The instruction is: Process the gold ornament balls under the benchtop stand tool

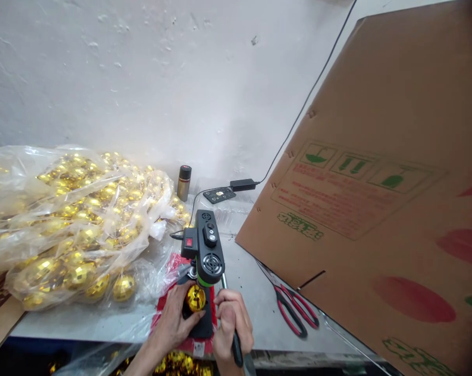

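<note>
My left hand (176,316) is closed around a shiny gold mirror-faceted ball (195,298), steadying it on the dark base of a small black bench press (210,250). The press has round grilles, a red switch and a green ring under its head. Directly below that head sits the ball; whether a tool touches it is hidden. My right hand (232,324) grips the black-ended metal lever (237,347) at the machine's right side. Under the base lies a red sheet (160,308).
A clear plastic bag (102,219) of gold balls fills the left. Red-and-black scissors (294,308) lie right of the press, beside a large cardboard box (337,209). Behind are a dark-capped can (184,183), a black phone-like slab (219,195) and a power adapter (242,185).
</note>
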{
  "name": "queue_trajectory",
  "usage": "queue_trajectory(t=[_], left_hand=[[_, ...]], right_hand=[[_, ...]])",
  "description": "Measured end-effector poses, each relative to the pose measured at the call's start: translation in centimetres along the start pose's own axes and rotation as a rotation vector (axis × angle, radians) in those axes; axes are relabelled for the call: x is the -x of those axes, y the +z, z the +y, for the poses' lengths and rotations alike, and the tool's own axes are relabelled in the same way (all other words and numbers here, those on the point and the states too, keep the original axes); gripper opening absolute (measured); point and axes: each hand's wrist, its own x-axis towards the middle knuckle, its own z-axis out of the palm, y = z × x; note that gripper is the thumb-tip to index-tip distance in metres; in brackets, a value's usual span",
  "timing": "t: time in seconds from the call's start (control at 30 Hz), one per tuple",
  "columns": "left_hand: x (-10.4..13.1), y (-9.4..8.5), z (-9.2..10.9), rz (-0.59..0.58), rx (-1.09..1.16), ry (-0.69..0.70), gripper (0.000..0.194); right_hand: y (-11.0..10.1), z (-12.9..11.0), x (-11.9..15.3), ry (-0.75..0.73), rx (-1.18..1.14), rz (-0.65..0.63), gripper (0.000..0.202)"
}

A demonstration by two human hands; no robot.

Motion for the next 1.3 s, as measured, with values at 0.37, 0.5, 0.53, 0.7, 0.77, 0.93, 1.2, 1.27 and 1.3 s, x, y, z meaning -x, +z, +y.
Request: queue_trajectory(t=[0.37, 0.5, 0.53, 0.7, 0.77, 0.93, 1.2, 1.27, 1.3], left_hand=[[0.0, 0.1, 0.2, 0.007, 0.026, -0.024, 0.056], [0.0, 0.2, 0.1, 0.008, 0.021, -0.023, 0.056], [0.0, 0.2, 0.1, 0.009, 0.019, -0.023, 0.055], [0.0, 0.1, 0.3, 0.018, 0.016, -0.022, 0.055], [-0.1, 0.1, 0.3, 0.020, 0.019, -0.020, 0.055], [-0.1, 0.1, 0.2, 0.013, 0.021, -0.020, 0.055], [-0.1, 0.3, 0.0, 0.018, 0.000, -0.016, 0.056], [0.0, 0.4, 0.0, 0.011, 0.007, -0.018, 0.057], [0.0, 0.4, 0.0, 0.009, 0.009, -0.019, 0.057]], right_hand=[[0.5, -0.5, -0.7, -0.063, 0.034, 0.071, 0.042], [0.5, -0.5, -0.8, -0.058, 0.029, 0.076, 0.043], [0.5, -0.5, -0.8, -0.059, 0.028, 0.073, 0.042], [0.3, -0.2, -0.5, -0.055, 0.026, 0.053, 0.040], [0.3, -0.1, -0.4, -0.049, 0.030, 0.048, 0.038], [0.5, -0.2, -0.5, -0.066, 0.038, 0.063, 0.042], [0.4, 0.7, 0.4, -0.107, 0.044, 0.027, 0.041], [0.4, 1.1, 0.9, -0.116, 0.035, 0.019, 0.041], [0.5, 1.2, 1.1, -0.112, 0.030, 0.025, 0.041]])
